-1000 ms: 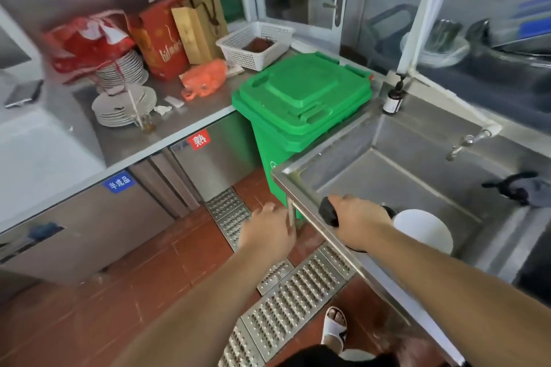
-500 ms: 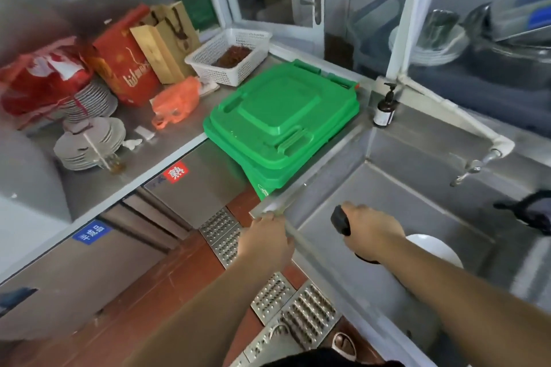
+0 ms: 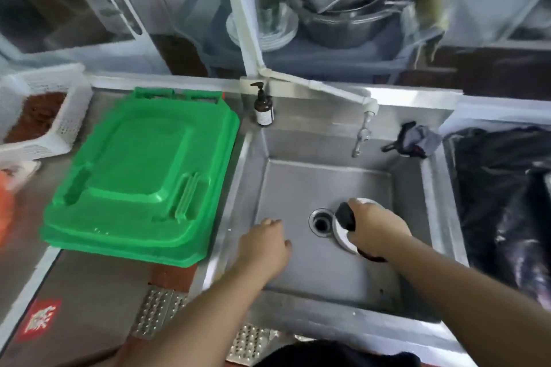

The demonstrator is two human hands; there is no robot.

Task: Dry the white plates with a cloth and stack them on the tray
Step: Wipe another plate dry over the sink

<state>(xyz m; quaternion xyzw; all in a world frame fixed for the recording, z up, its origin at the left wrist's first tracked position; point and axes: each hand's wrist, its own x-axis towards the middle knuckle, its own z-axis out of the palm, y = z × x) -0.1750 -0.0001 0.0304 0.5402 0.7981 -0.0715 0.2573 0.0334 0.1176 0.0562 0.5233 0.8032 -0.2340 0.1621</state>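
Lower right of frame: the right hand point(image 3: 376, 229) grips a black cloth point(image 3: 346, 216) over a round white plate point(image 3: 343, 238) in the steel sink point(image 3: 301, 188); left hand point(image 3: 262, 243) open beside; plate likely rigid, slippery, breakable, best gripped at its rim.
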